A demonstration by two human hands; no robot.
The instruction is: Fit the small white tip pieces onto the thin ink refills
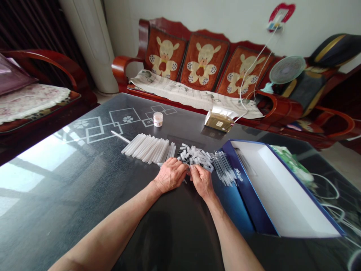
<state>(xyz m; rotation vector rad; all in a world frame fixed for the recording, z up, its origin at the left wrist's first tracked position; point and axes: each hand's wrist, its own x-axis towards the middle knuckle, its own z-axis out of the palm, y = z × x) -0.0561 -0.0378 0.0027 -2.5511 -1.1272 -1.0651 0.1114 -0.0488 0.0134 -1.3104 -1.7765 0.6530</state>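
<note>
1. The left hand [170,175] is laid palm-down on the glass tabletop [47,177], its fingers curled narrow toward the right hand; whether a piece is held there cannot be told.
2. The right hand [201,181] is also narrow, its fingertips [194,170] bent down at the near edge of the heap of small black-and-white plastic parts [194,155]. Any piece held would be hidden by the fingers.
3. The heap is placed between the row of white plastic tubes [148,148] and the fan of thin clear tubes [224,168], which reaches the wall of the open blue box [239,184].
4. Parts are best taken singly, with the fingertips kept low to the glass, so that the heap is not scattered.
5. The wrists should be kept back from both rows of tubes — these are easily knocked out of line.
6. A small white jar [158,119] and a kraft-paper packet [219,120] are placed farther off, well clear of the hands.
</note>
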